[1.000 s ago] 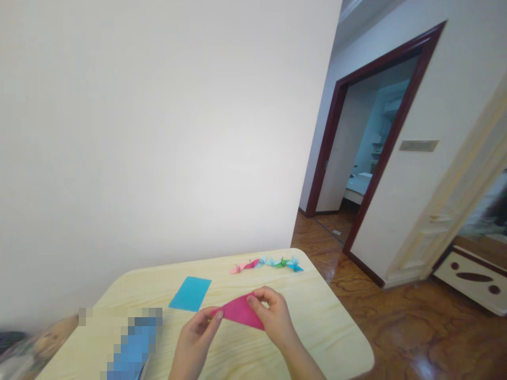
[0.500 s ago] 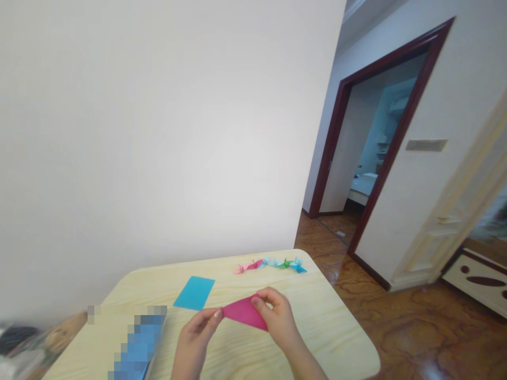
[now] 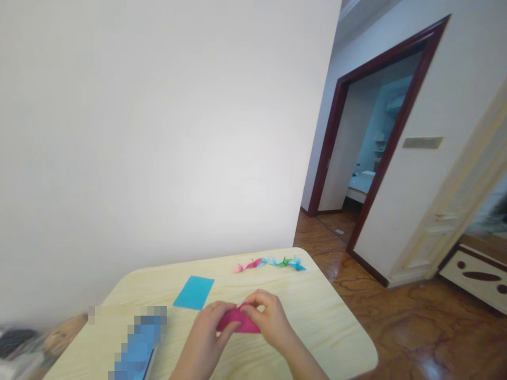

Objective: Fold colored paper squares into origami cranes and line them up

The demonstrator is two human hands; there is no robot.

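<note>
A folded piece of magenta paper (image 3: 247,324) is held between my two hands above the front of the table. My left hand (image 3: 212,324) grips its left side, thumb in front and fingers behind. My right hand (image 3: 267,319) pinches the upper right part between thumb and fingers. The fingers hide much of the paper, so its exact folds cannot be made out. A flat sheet of blue paper (image 3: 194,292) lies just behind my left hand. Further back, a row of small folded paper cranes (image 3: 273,262) in pink, magenta, light blue, green and blue stretches along the table.
The pale wooden table (image 3: 332,338) has rounded corners and stands against a white wall (image 3: 158,132). A pixelated blue object (image 3: 138,345) lies at its left front. To the right are a wood floor (image 3: 415,322) and a doorway with a dark red frame (image 3: 328,137).
My left hand has moved right, from the paper's pointed left tip to a hold nearer my right hand. The magenta triangle now looks shorter and is more covered by fingers.
</note>
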